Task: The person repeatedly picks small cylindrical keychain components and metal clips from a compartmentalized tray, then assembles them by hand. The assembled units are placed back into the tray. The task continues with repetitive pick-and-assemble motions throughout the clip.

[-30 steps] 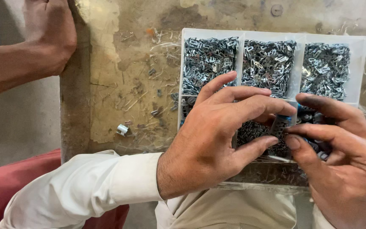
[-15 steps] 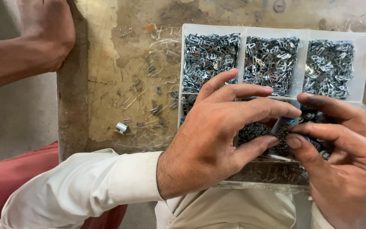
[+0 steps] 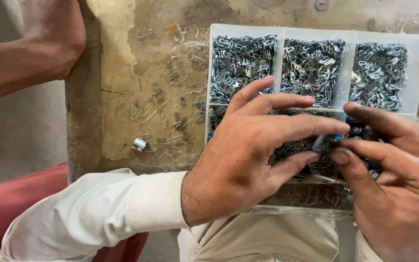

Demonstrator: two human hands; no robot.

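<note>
A white compartment tray (image 3: 281,35) lies on a worn workbench, its three far sections filled with small shiny metal clips (image 3: 241,60). My left hand (image 3: 253,150) hovers over the tray's near row, fingers stretched to the right. My right hand (image 3: 394,170) meets it from the right. Between the fingertips of both hands sits a small dark part with a blue bit (image 3: 328,141). The near compartments hold darker small pieces, mostly hidden by my hands.
Another person's hand and forearm (image 3: 49,39) rest at the bench's top left corner. A small metal cylinder (image 3: 139,144) and scattered clips lie on the scratched bench surface (image 3: 141,87). A red cloth (image 3: 20,204) shows at lower left.
My hands stay pinched together over the tray with only slight finger shifts. The other person's hand has barely moved.
</note>
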